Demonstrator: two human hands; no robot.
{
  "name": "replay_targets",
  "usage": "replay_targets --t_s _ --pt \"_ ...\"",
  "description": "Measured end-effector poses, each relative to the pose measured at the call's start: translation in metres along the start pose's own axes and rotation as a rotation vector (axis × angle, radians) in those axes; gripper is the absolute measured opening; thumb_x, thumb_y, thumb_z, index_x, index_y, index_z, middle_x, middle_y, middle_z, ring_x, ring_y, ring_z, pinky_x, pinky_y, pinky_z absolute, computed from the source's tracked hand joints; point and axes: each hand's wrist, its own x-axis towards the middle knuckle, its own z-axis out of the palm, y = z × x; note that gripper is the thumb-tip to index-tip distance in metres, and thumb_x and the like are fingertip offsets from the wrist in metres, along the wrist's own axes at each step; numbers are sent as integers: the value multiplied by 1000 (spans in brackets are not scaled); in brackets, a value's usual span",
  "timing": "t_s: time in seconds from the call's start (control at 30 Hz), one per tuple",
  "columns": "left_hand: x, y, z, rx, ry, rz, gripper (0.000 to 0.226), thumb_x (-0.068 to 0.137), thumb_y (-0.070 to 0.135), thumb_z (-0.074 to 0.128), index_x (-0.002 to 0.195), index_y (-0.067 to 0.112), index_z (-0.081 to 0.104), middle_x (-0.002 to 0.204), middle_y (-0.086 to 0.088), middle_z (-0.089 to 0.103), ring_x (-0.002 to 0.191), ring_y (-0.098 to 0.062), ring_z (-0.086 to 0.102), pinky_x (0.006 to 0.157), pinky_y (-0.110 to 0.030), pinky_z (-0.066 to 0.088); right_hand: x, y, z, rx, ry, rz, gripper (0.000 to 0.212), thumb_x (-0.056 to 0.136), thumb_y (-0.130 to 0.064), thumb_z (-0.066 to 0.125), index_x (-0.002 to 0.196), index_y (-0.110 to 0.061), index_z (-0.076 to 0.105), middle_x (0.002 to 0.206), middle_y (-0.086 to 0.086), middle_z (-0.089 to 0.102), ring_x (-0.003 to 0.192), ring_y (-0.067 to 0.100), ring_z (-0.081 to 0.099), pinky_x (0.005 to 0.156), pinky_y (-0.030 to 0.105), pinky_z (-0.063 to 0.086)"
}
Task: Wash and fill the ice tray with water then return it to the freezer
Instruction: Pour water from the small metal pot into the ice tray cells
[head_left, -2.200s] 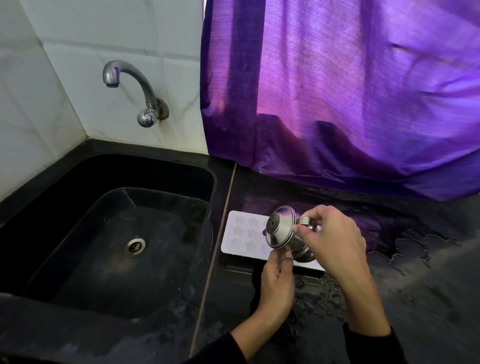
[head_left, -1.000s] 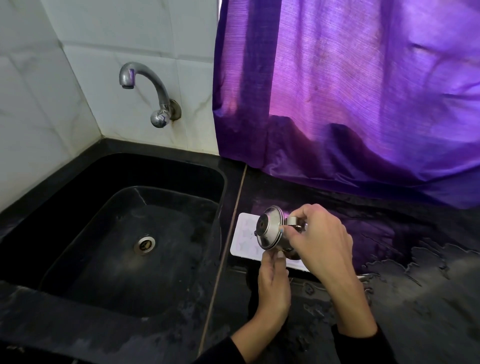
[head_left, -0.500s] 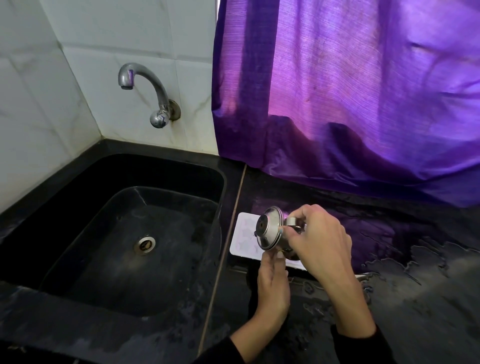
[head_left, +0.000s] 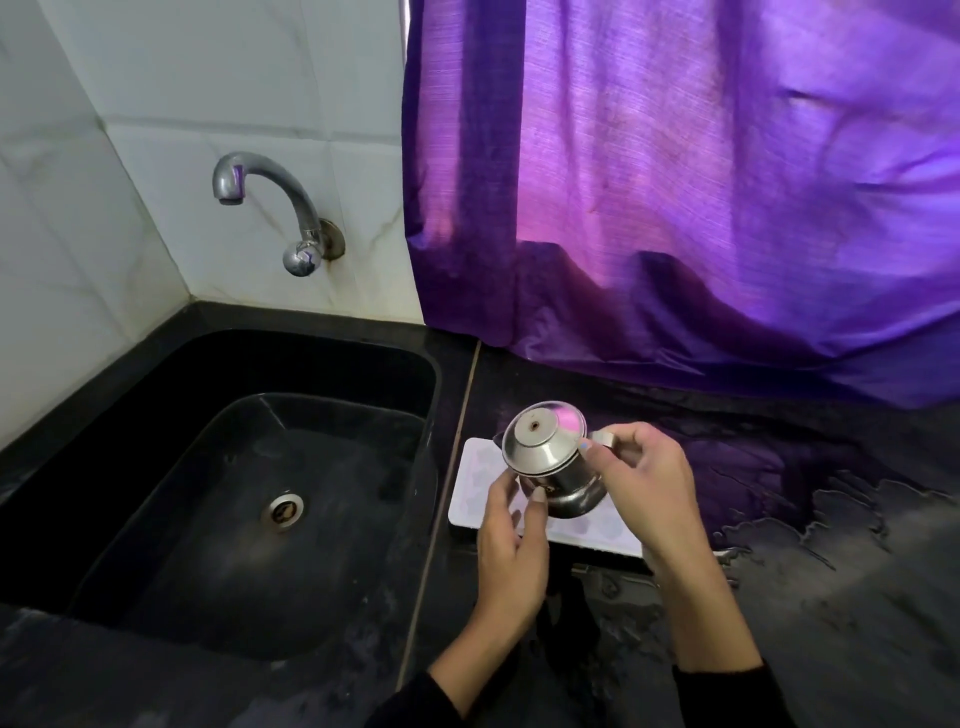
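On the black counter (head_left: 831, 597), at about 5 o'clock from the sink (head_left: 249, 519), we see the white ice tray (head_left: 470, 499) lying flat, its near edge close to the counter's front and its left end just beside the seam that runs along the sink's right side. Faint moulded shapes show in its cells; we cannot tell whether they hold water.

Above the tray we see a small steel pot (head_left: 550, 467) with a lid, tilted toward 10 o'clock. Our right hand (head_left: 644, 493) grips its handle at 3 o'clock, fingers curled round it, thumb on top. Our left hand (head_left: 511, 540) comes up from 6 o'clock with its fingers loosely bent, the fingertips (head_left: 537, 496) touching the pot's lower side, holding it steady rather than clasping it.

At 11 o'clock of the scene a curved metal tap (head_left: 270, 197) stands out from the white tiled wall (head_left: 78, 208) over the sink, with no water running. At 1 o'clock a purple curtain (head_left: 701, 182) hangs down to the counter's back edge. Water lies pooled on the counter at 3 o'clock of the tray. Dark sleeves (head_left: 727, 696) cover both wrists.
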Motion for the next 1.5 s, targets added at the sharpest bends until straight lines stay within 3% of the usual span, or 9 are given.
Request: replay_targets --t_s 0.13,0.33,0.4,0.53,0.7,0.83,0.9,1.23,1.5 --pt "16 7 -2 4 23 30 33 96 20 50 127 30 49 122 19 59 116 7 52 98 -15 40 14 15 5 348 -19 141 10 82 -8 66 77 -13 60 78 1 63 75 15 58 78 35 49" --pt "40 6 1 54 37 28 38 96 9 47 134 18 46 125 13 55 119 -2 51 92 -10 41 29 31 10 592 -8 304 20 86 3 57 73 -11 55 75 1 58 73 10 54 73 27 47" --pt "46 4 3 62 50 11 38 98 13 46 135 17 45 124 10 54 117 -2 51 87 -4 39 34 35 10 612 3 307 21 86 3 55 72 -11 55 75 1 57 73 10 53 74 26 46" --pt "59 5 9 72 69 11 34 99 15 44 132 18 48 115 15 57 114 -4 53 95 -19 40 47 40 11 622 0 308 20 87 3 55 72 -11 55 75 1 56 74 10 53 77 28 46" --pt "82 10 19 95 50 28 32 99 16 43 131 17 51 114 15 59 113 -3 54 94 -17 40 74 43 10 642 -7 304 17 87 0 57 75 -12 56 76 2 57 73 12 52 78 28 47" --pt "107 15 28 137 18 24 41 95 30 46 133 17 49 114 19 59 113 -2 54 96 -22 41 104 38 12 669 11 315 19 87 2 56 74 -12 55 76 1 56 71 10 52 79 28 46" --pt "121 19 34 174 5 19 38 98 24 46 135 15 47 110 22 56 113 -5 54 95 -21 39 121 36 13 690 19 330 19 86 2 56 73 -12 55 76 1 56 72 10 51 77 28 45" --pt "182 23 62 296 43 -5 42 100 22 43 140 11 42 126 5 52 109 -2 42 91 -18 31 199 42 28 711 17 394 19 82 2 56 75 -15 58 78 1 59 79 14 54 87 35 43" --pt "211 15 72 357 96 -58 42 100 23 42 140 10 43 137 -7 52 126 -19 46 95 -21 30 229 50 42 725 -18 441 18 82 1 55 77 -16 57 76 -1 58 76 11 54 88 35 42"
